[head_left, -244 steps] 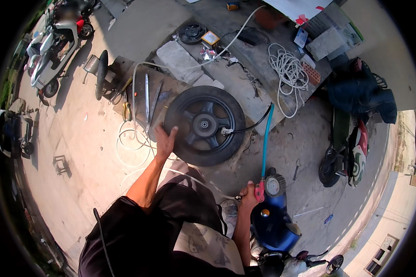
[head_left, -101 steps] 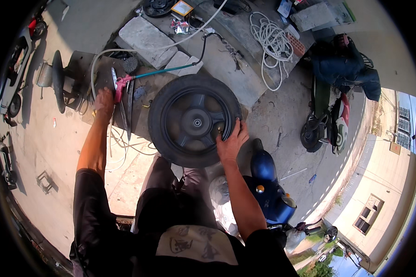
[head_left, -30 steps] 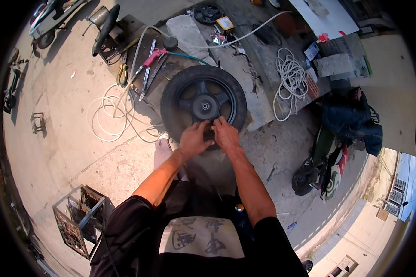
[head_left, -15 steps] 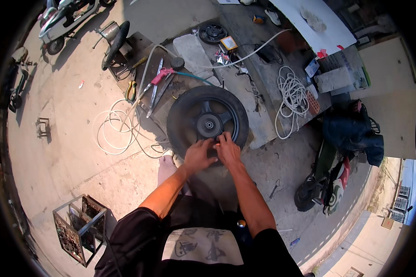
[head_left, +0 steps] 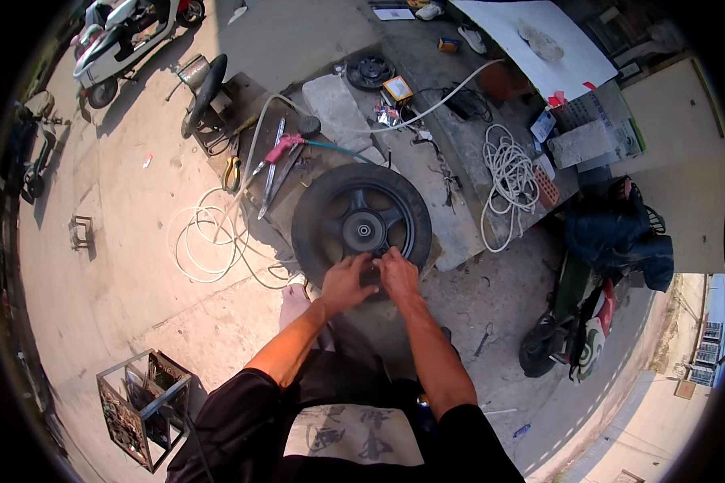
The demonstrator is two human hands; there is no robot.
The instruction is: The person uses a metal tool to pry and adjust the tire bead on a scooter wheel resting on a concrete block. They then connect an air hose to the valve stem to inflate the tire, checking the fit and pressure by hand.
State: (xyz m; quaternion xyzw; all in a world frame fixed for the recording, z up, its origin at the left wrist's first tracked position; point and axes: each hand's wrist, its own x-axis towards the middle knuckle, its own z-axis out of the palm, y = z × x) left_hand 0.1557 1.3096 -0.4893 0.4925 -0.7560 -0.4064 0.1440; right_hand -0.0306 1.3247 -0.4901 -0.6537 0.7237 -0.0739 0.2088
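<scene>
A black scooter wheel with its tyre (head_left: 314, 193) lies on its side in front of me, hub and spokes facing up. My left hand (head_left: 346, 283) rests over the near side of the wheel, thumb spread away from the fingers. Beside it, my right hand (head_left: 398, 275) has its fingertips drawn together at the near rim, close to the left fingertips. Whatever is between those fingers is too small and covered to make out. Beyond the wheel lie a pink air gun (head_left: 282, 148) on a teal hose, long metal tyre levers (head_left: 272, 171) and yellow-handled pliers (head_left: 231, 172).
Coiled white hose (head_left: 209, 241) lies on the ground at left, with another white coil (head_left: 509, 181) on the slab at right. A metal-framed box (head_left: 143, 406) stands near left. Scooters (head_left: 129, 40) stand far left; a small two-wheeler (head_left: 560, 330) is at right.
The whole view has shifted slightly, so the scene sits a little lower. Both hands stay at the same near part of the wheel, with only slight finger movement.
</scene>
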